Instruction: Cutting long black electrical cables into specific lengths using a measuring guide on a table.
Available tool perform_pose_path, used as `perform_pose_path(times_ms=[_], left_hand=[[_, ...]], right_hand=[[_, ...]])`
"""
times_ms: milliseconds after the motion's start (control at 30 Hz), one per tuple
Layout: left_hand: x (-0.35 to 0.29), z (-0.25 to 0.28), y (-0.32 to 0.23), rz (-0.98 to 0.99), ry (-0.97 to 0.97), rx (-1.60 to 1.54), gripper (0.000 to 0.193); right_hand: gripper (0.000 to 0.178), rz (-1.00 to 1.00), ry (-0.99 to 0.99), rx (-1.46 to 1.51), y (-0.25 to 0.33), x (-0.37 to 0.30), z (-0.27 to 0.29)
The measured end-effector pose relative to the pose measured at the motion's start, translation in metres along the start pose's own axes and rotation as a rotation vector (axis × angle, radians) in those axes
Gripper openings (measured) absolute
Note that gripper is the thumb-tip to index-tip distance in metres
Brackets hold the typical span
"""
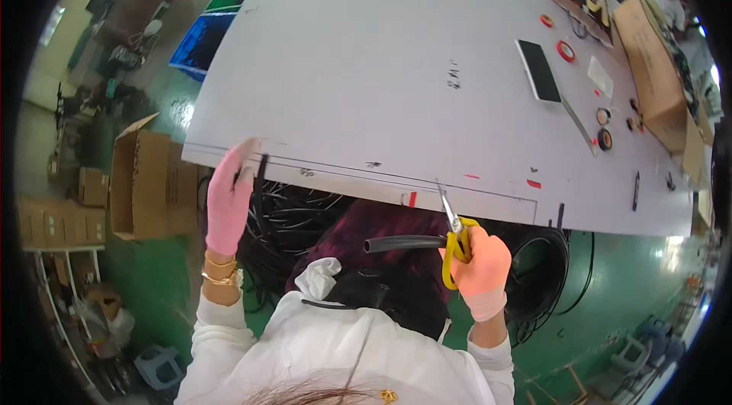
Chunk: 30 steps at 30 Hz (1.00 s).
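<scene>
My left hand (231,203), in a pink glove, rests at the front left edge of the white table (358,77), its fingers stretched out over the top. Just right of those fingers, a black strip (261,188) hangs over the edge. My right hand (483,268), in an orange-pink glove, is closed round yellow-handled scissors (454,239), their metal blades pointing up over the table edge. A short black tube (404,243) sticks out leftward from the same hand, its hollow end facing left; its other end is hidden. Ruled lines run along the table's front edge.
Coiled black tubing (537,272) lies below the table on the right, with more black cables (301,218) on the left. A phone (538,70), tape rolls (565,51) and a marker pen (635,192) lie on the right. Cardboard boxes (145,184) stand left.
</scene>
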State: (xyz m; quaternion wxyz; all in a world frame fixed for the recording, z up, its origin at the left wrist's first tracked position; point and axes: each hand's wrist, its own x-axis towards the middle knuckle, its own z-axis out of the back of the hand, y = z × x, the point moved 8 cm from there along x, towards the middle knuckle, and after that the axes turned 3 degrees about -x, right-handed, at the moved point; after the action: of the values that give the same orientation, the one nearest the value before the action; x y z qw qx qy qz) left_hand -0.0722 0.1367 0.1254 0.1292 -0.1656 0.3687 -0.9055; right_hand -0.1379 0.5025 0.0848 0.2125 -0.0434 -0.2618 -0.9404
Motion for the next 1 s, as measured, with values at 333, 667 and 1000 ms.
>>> perform_pose_path(times_ms=[333,667,1000], left_hand=[[-0.055,-0.092,-0.063,0.283,0.412,-1.399,0.034],[-0.005,0.037,0.098,0.209,-0.215,-1.981,0.036],[-0.028,0.060,0.197,0.462,-0.749,-0.853,0.056]], right_hand=[[0.030,0.150,0.017,0.010,0.100,0.025,-0.033],[0.030,-0.032,0.279,0.045,0.086,0.048,-0.044],[0.040,0.354,0.264,-0.230,0.112,0.069,-0.075]])
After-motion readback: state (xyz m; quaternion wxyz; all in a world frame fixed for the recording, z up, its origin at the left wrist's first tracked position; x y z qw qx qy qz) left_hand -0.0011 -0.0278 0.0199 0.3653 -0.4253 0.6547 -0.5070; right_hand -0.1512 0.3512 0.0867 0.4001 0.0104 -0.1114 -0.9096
